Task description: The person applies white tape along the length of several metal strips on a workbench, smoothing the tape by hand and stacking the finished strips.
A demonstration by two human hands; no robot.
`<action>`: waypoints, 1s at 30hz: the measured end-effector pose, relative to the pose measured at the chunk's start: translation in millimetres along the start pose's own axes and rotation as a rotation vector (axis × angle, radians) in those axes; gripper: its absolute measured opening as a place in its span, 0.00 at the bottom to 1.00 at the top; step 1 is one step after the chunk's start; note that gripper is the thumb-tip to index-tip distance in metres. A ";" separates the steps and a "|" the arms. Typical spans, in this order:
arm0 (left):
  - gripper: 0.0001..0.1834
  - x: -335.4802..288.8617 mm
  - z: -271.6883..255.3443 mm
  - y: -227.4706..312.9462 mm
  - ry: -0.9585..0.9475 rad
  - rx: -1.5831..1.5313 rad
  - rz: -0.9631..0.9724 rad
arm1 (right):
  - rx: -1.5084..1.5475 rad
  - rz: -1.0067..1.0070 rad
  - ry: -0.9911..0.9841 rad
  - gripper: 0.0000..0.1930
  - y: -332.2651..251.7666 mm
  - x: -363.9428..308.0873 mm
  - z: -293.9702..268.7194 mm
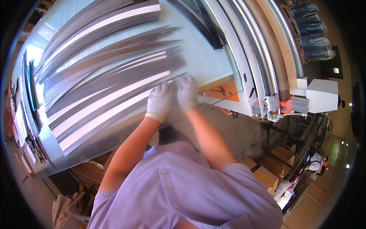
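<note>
Long, thin grey and white strips (110,100) lie side by side in loose bundles on the pale blue glass-like tabletop (206,68). My left hand (158,101), in a light grey knit glove with a yellow cuff, is at the right end of the nearest strips. Its fingers are curled and closed over a strip end. Close beside it, my right hand (187,91) wears a matching glove and reaches to the same strip ends. Motion smears its fingers, so its grip is unclear.
A roller machine (263,49) with metal bars runs along the table's right side. Dark angled bars (202,26) lie near it. An orange panel (225,91) is at the table's front corner. Cardboard boxes (265,175) stand lower right; another person (316,162) is farther off.
</note>
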State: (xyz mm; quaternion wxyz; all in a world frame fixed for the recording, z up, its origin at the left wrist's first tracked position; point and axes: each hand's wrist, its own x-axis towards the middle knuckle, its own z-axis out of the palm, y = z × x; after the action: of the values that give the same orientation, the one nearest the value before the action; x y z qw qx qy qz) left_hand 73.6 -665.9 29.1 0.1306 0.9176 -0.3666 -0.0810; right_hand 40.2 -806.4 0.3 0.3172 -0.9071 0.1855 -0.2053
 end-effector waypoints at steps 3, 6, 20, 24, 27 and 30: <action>0.31 -1.0 6.6 -2.9 0.015 -0.001 0.008 | 0.017 0.019 0.017 0.04 -0.1 1.3 1.9; 0.32 -1.6 6.4 -2.9 0.016 0.018 0.014 | -0.008 0.023 0.025 0.04 -1.3 1.4 3.1; 0.32 -1.4 11.6 -4.4 0.041 0.015 0.015 | -0.003 -0.010 0.000 0.04 2.0 0.0 -1.2; 0.31 -0.1 2.7 -0.4 0.021 -0.001 -0.002 | 0.041 0.029 -0.015 0.04 -2.9 -1.5 -5.2; 0.30 -1.7 9.0 -2.4 0.077 0.002 0.015 | 0.045 -0.042 -0.026 0.04 2.5 -2.4 -3.2; 0.28 -3.7 -5.7 1.5 0.062 -0.095 -0.001 | -0.041 0.041 0.061 0.06 11.2 -6.8 -10.1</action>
State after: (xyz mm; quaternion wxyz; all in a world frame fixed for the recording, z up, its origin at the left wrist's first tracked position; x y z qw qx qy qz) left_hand 71.3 -663.4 35.1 0.1854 0.9126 -0.3575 -0.0702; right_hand 27.2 -816.4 -1.6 0.2966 -0.9028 0.2177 -0.2225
